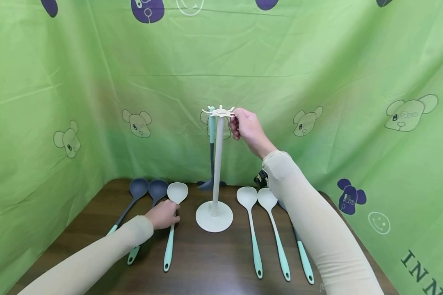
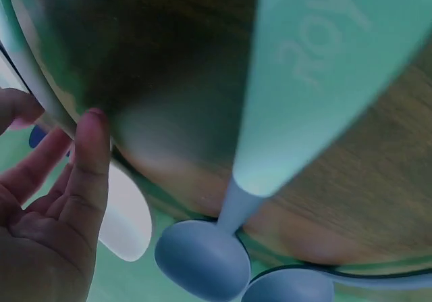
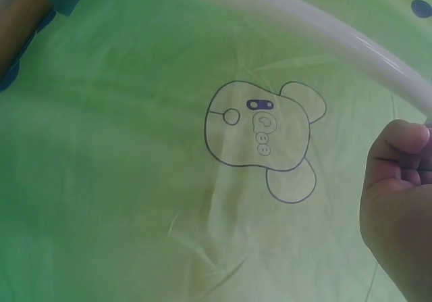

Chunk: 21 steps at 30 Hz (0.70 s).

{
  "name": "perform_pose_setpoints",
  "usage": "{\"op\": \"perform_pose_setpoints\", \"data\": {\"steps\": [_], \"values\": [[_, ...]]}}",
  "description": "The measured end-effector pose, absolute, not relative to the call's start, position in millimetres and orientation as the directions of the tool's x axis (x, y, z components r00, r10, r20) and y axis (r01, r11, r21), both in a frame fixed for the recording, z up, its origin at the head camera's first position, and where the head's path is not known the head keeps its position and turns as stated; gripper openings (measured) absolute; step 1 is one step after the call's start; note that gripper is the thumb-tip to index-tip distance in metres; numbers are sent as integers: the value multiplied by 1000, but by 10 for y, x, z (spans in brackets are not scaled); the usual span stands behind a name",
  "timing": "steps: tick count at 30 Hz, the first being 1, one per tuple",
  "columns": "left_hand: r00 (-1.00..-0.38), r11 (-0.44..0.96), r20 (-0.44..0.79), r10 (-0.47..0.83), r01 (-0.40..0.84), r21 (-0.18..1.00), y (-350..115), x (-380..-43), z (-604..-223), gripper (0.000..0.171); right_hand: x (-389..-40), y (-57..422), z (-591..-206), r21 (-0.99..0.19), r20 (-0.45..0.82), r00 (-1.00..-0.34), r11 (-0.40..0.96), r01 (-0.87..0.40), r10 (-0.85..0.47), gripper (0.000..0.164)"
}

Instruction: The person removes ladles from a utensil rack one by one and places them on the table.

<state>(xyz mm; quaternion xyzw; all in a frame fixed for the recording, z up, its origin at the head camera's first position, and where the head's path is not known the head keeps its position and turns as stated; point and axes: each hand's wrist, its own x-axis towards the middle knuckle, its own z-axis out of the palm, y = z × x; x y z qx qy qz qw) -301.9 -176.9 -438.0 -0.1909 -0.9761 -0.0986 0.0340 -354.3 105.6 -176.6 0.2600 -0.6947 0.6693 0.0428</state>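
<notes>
A white utensil stand [image 1: 218, 164] rises from a round base, with a ring of hooks on top. My right hand [image 1: 248, 128] pinches a hook at the right side of that top; in the right wrist view the hand [image 3: 401, 187] has its fingers curled beside the pole [image 3: 304, 18]. From the stand's left hooks hangs a dark ladle [image 1: 212, 153] with a mint handle. My left hand [image 1: 165, 214] holds the shaft of a white cooking spoon [image 1: 177, 192] lying on the table. In the left wrist view, thumb and fingers [image 2: 92, 150] lie around its shaft.
Two dark ladles [image 1: 138, 187] [image 1: 158, 189] lie left of the white spoon, partly under my left arm. Two more white spoons [image 1: 247, 197] [image 1: 267, 199] and a dark utensil [image 1: 299, 241] lie on the right. A green printed curtain [image 1: 177, 61] surrounds the brown table [image 1: 206, 262].
</notes>
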Motion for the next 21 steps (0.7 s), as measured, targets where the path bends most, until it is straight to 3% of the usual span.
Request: {"op": "perform_pose_setpoints", "data": {"steps": [6, 21], "values": [[-925, 890, 115, 362, 379, 254, -1729, -3009, -4429, 3, -3536, 1051, -1783, -909, 402, -872, -7, -417, -281, 26], [-968, 856, 24, 248, 231, 462, -1701, -2998, -4383, 7, -3553, 1065, -1727, -924, 375, -897, -13, -383, -236, 26]]}}
